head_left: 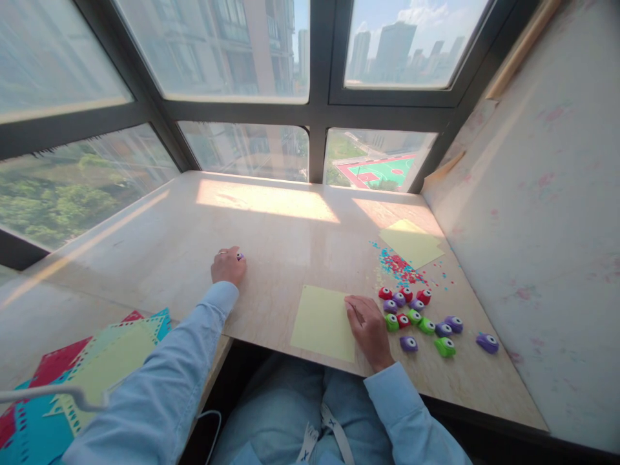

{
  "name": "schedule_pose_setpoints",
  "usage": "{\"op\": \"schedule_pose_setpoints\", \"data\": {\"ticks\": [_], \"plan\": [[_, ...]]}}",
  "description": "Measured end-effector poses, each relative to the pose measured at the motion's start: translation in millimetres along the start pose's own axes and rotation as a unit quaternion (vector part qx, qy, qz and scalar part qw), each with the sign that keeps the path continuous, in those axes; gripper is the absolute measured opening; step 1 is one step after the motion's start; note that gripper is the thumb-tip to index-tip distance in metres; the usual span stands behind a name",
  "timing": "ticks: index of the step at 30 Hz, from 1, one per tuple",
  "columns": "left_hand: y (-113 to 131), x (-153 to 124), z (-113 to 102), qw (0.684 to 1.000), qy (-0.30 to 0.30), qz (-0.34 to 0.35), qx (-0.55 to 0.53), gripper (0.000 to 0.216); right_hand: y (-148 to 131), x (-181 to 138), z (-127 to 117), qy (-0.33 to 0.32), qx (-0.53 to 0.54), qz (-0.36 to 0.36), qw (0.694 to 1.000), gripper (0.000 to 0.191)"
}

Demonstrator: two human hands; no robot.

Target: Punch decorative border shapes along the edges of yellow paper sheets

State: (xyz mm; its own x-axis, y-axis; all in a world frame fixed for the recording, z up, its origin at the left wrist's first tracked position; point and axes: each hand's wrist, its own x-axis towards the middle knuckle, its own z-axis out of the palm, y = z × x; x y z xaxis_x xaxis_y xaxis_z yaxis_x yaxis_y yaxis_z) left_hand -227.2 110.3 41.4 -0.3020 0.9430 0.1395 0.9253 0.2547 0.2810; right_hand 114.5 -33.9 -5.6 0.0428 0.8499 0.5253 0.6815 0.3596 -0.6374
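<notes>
My left hand [228, 266] is closed around a small purple craft punch [241, 257], resting on the sill-like tabletop left of centre; most of the punch is hidden by the fingers. A plain pale yellow sheet of paper [320, 323] lies near the front edge of the table. At its right edge is my right hand [369, 328], fingers curled and pressed together over the paper's upper right corner. Just right of this hand are several craft punches in purple [409, 343], green [445, 347] and red [423, 296].
Red and blue paper confetti [400, 266] is scattered behind the punches, beside another yellow sheet [411, 242]. At the left lies a pile of red, blue and yellow sheets with punched edges [116, 352], with a white cable [48, 392] over it. Windows and a papered wall [542, 226] border the table.
</notes>
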Motion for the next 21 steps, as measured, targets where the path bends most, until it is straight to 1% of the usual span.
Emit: {"op": "schedule_pose_setpoints", "data": {"ticks": [2, 3, 5, 8, 12, 14, 17, 21], "plan": [[8, -13, 0, 0.999, 0.025, 0.025, 0.016, 0.043, 0, 0, 0, 0.001, 0.0, 0.001, 1.0, 0.021], [13, -21, 1, 0.997, 0.035, 0.061, 0.036, 0.04, 0, 0, 0, 0.003, 0.001, 0.003, 1.0, 0.021], [21, -36, 4, 0.991, 0.022, 0.113, 0.064, 0.034, 0, 0, 0, 0.005, 0.003, 0.007, 1.0, 0.021], [31, -53, 11, 0.989, -0.002, 0.13, 0.072, 0.029, -1, 0, 0, 0.004, 0.007, 0.012, 1.0, 0.021], [38, -56, 18, 0.991, -0.023, 0.115, 0.057, 0.032, -1, -1, -1, -0.004, 0.01, 0.013, 1.0, 0.021], [40, -54, 20, 0.991, -0.029, 0.122, 0.051, 0.033, -1, -1, -1, -0.003, 0.011, 0.017, 1.0, 0.022], [45, -53, 23, 0.986, -0.038, 0.154, 0.05, 0.033, -1, -1, -1, -0.001, 0.012, 0.023, 1.0, 0.021], [58, -58, 28, 0.976, -0.043, 0.208, 0.049, 0.034, -1, -1, 0, -0.005, 0.011, 0.028, 1.0, 0.02]]}}
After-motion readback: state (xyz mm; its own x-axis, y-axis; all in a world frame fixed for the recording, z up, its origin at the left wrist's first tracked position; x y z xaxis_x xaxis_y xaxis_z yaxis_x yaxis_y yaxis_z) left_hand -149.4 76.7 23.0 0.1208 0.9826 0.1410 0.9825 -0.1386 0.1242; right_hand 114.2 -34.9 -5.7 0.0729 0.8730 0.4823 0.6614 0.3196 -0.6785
